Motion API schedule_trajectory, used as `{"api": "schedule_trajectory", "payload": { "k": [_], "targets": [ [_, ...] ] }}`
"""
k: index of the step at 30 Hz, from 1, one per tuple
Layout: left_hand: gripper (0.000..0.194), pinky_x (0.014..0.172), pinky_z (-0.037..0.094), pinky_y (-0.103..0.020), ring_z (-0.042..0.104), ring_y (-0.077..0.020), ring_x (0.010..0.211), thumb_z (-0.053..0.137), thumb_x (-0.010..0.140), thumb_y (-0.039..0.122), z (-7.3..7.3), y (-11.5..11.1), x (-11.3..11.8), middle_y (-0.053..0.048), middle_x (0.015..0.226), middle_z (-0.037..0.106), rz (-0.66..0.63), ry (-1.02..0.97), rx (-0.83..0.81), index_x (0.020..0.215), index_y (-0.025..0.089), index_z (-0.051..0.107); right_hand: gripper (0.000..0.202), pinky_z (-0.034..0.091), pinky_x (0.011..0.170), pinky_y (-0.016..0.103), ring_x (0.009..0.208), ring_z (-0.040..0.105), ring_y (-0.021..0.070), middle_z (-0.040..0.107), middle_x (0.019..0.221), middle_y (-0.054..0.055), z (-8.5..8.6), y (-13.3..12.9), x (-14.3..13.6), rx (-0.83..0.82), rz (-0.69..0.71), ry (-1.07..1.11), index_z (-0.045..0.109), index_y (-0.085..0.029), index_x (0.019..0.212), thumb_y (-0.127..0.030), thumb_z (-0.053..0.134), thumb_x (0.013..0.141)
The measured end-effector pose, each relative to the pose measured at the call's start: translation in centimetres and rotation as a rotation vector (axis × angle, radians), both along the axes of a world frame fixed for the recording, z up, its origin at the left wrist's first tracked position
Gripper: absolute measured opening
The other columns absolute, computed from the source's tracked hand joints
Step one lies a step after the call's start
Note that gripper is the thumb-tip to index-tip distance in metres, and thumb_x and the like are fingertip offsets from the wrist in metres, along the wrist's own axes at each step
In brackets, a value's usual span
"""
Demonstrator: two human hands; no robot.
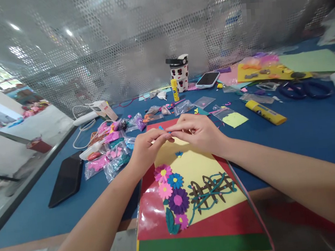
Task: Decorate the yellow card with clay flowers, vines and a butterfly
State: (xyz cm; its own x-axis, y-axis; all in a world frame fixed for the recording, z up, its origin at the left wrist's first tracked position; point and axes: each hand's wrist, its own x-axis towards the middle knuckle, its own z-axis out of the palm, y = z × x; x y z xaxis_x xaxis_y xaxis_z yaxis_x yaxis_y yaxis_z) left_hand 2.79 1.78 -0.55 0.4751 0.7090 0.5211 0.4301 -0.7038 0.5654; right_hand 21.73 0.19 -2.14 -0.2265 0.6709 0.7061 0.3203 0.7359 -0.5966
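Note:
A small piece of blue modelling clay (162, 129) is pinched between the fingertips of both hands. My left hand (148, 147) and my right hand (200, 133) meet above the top of a yellow sheet (198, 161), which lies on a red sheet (153, 213). Clay flowers in pink, blue and purple (178, 200) run down the sheet's left side, with dark green leaves (170, 220) below. To their right is a brown clay fence (211, 189) with teal vines. A small, partly formed blue flower (179, 154) lies just below my hands.
Bags of coloured clay (112, 155) and a black tablet-like slab (67, 177) lie to the left. Behind stand a glue stick (175, 90) and a patterned cup (183, 77). A phone (208, 79), a yellow tube (265, 112) and dark-handled scissors (304, 90) lie right.

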Motion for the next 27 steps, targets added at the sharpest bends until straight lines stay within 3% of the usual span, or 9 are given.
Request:
{"api": "schedule_trajectory", "payload": {
  "k": [7,13,27],
  "targets": [
    [0.026,0.059,0.049,-0.023,0.062,-0.0117,0.064,0.058,0.088,0.039,-0.08,0.31,0.21,-0.004,0.077,0.074,0.042,-0.234,-0.210,0.083,0.019,0.074,0.017,0.039,0.056,0.026,0.060,0.049,0.0096,0.063,0.074,0.000,0.13,0.49,0.28,-0.220,-0.058,0.267,0.074,-0.018,0.088,-0.031,0.064,0.083],
    [0.024,0.062,0.052,-0.023,0.064,-0.0121,0.068,0.064,0.084,0.042,-0.24,0.39,0.05,-0.004,0.080,0.075,0.065,-0.330,-0.224,0.087,0.021,0.076,0.015,0.039,0.058,0.027,0.062,0.052,0.0102,0.067,0.078,0.001,0.20,0.14,0.02,-0.279,0.007,0.193,0.077,-0.024,0.089,-0.032,0.067,0.082],
    [0.005,0.059,0.053,-0.021,0.062,-0.0093,0.057,0.072,0.074,0.024,0.27,-0.43,0.57,0.000,0.068,0.074,0.115,-0.386,-0.248,0.073,0.023,0.077,0.015,0.040,0.057,0.026,0.061,0.054,0.0104,0.070,0.072,0.002,0.56,-0.22,-0.46,-0.433,0.019,0.302,0.076,-0.019,0.075,-0.034,0.073,0.076]
  ]
}}
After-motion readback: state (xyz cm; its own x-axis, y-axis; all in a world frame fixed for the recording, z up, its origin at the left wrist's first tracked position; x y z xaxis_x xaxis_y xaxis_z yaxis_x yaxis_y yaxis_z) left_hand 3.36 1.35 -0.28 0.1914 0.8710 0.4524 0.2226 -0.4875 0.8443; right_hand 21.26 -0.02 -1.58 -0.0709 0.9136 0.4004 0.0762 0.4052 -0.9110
